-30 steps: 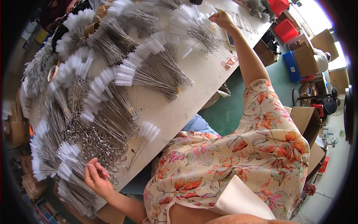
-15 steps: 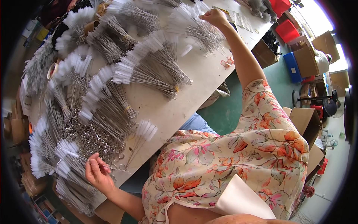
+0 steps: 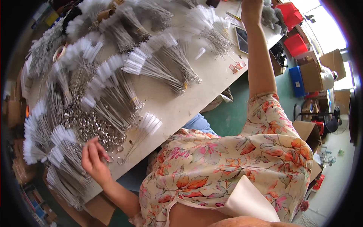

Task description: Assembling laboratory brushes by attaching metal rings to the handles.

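My left hand [image 3: 94,159] is over the near edge of the table, beside a heap of metal rings [image 3: 85,126]. Its fingers are loosely bent and a little apart, with no brush visible in them. Next to it lie bundles of thin wire brushes [image 3: 64,151] with white bristles. A few loose brushes [image 3: 145,126] rest on bare table to its right. My right hand [image 3: 252,9] is stretched to the far end, its fingers cut off by the upper edge. Close to it are grey fuzzy pieces [image 3: 273,19], a pen-like stick [image 3: 233,16] and a dark-screened device [image 3: 242,39].
Many brush bundles [image 3: 155,68] cover the white table [image 3: 170,109]. Small orange-pink clips [image 3: 237,67] lie at its right edge. Beyond the green floor [image 3: 230,113] stand red bins [image 3: 295,44], a blue crate [image 3: 297,81], cardboard boxes [image 3: 312,75] and a fan [image 3: 332,123].
My right hand has left the far brush bundle, moving right and away to the upper edge. The thin wire brush in my left fingers no longer shows there. The view has shifted slightly.
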`<state>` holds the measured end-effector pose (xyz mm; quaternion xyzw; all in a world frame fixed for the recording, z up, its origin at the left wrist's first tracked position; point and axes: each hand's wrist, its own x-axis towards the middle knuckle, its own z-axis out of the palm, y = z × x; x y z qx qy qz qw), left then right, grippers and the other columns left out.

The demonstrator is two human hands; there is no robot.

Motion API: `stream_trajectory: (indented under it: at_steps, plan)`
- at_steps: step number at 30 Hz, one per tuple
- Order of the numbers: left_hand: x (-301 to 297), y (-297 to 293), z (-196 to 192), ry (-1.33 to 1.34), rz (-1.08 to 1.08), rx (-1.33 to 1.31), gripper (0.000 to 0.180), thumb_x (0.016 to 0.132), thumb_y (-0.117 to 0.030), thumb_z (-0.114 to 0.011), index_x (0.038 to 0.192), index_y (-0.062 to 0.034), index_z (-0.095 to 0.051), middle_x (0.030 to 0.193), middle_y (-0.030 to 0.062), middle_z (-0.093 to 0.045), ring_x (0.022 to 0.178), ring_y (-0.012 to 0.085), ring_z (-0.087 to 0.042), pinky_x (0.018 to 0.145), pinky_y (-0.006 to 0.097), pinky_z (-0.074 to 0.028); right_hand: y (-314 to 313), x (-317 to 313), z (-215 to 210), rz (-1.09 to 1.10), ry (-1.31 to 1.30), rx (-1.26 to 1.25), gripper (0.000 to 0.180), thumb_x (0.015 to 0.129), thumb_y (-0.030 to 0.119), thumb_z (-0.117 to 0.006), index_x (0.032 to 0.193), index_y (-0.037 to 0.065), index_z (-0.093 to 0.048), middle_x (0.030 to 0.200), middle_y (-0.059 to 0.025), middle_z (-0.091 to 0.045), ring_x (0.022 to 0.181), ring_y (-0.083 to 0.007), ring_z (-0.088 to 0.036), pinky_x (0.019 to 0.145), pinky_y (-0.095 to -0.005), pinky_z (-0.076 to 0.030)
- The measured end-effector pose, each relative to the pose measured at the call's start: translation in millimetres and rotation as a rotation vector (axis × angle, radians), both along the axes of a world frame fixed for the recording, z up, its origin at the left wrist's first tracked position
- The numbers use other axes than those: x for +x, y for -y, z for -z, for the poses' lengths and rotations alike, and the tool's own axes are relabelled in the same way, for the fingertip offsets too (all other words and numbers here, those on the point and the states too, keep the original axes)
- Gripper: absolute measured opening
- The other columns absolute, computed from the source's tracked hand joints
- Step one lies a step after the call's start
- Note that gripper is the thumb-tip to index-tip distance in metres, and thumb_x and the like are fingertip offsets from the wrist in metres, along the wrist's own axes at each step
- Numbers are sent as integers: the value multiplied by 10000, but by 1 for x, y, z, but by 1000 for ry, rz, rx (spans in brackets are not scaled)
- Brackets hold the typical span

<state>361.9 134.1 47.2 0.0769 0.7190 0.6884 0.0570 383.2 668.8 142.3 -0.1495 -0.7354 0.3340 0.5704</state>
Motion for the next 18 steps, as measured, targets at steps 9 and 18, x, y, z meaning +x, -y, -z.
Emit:
stream_trajectory:
  at_steps: [9,18]
  plan:
    - [-18,-92,-27,-338,211,104,198,820,21,-563,1016,-1,-577,692,39,-570,514,63,-514,457,195,-408,317,-30,48,-1178,267,-840,289,913,329,-484,958,45,-516,765,-37,-582,630,-150,-575,480,-223,-443]
    - [-6,-55,-8,-833,-184,76,123,788,48,-578,903,42,-533,914,147,-541,711,176,-590,655,242,-532,308,-24,96,-1166,589,-457,330,882,316,-545,1033,31,-616,976,-103,-584,996,-187,-536,893,-316,-416]
